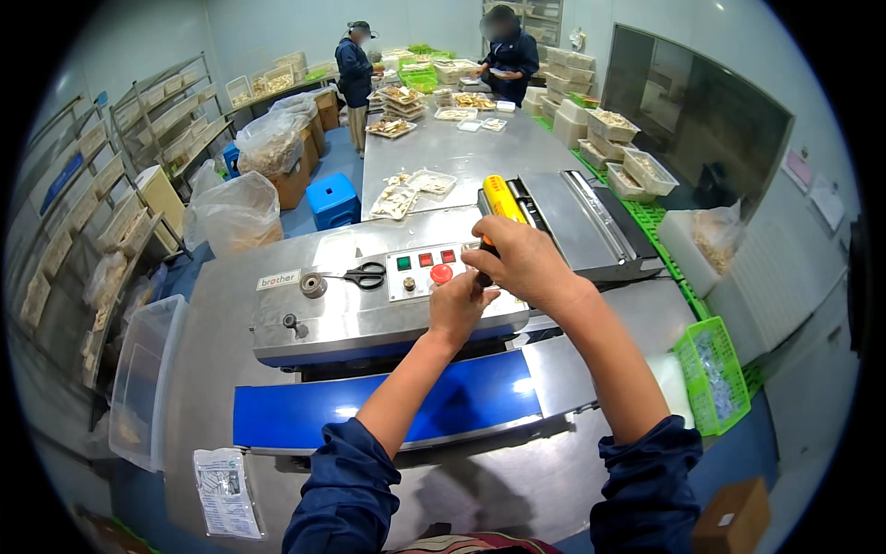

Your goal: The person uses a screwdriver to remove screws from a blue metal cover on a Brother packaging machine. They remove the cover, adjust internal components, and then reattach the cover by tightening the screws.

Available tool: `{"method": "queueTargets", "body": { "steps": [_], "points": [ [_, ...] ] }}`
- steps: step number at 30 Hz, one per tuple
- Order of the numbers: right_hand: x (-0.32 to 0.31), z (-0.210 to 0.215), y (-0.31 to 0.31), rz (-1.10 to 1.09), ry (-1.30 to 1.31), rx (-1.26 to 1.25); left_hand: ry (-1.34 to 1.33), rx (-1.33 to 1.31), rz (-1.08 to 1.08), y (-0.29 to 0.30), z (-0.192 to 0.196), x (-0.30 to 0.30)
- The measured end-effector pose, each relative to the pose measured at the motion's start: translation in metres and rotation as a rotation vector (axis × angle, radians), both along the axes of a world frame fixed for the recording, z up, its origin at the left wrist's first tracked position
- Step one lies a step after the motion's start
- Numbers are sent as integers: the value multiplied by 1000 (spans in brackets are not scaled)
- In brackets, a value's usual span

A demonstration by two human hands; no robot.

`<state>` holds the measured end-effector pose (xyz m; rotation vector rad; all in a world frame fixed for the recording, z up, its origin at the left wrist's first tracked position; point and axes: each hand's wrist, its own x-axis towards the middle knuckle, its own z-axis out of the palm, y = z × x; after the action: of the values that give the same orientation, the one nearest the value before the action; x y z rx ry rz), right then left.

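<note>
My right hand (pixel 526 260) is closed around a dark, handle-like piece with orange on it (pixel 486 251), mostly covered by the fingers. Just below, my left hand (pixel 454 312) is pinched at the right end of the control panel (pixel 395 292); what its fingers hold is hidden. The panel, with a red mushroom button (pixel 441 274) and smaller red and green buttons, sits on top of a metal band sealer (pixel 337 319). Black scissors (pixel 365 275) and a round metal knob (pixel 313 284) are to the left. Along the sealer's front runs a blue conveyor belt (pixel 388 406).
Beyond my right hand is a wrapping machine (pixel 577 222) with a yellow cylinder (pixel 504 200). Trays of pale food (pixel 397 198) lie on the steel table (pixel 434 152). Two people work at the far end. A printed plastic pouch (pixel 226 492) lies near left; a green basket (pixel 711 377) stands right.
</note>
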<state>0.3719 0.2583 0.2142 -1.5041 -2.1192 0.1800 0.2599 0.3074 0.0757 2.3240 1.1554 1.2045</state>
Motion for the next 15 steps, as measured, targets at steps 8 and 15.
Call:
{"method": "queueTargets", "body": {
  "steps": [8,15],
  "points": [
    [5,-7,-7,121,67,209,-250,-186,-224,7,-8,-5],
    [8,-9,-7,150,130,123,-224,-64,-248,6,-8,-5]
  ]
}}
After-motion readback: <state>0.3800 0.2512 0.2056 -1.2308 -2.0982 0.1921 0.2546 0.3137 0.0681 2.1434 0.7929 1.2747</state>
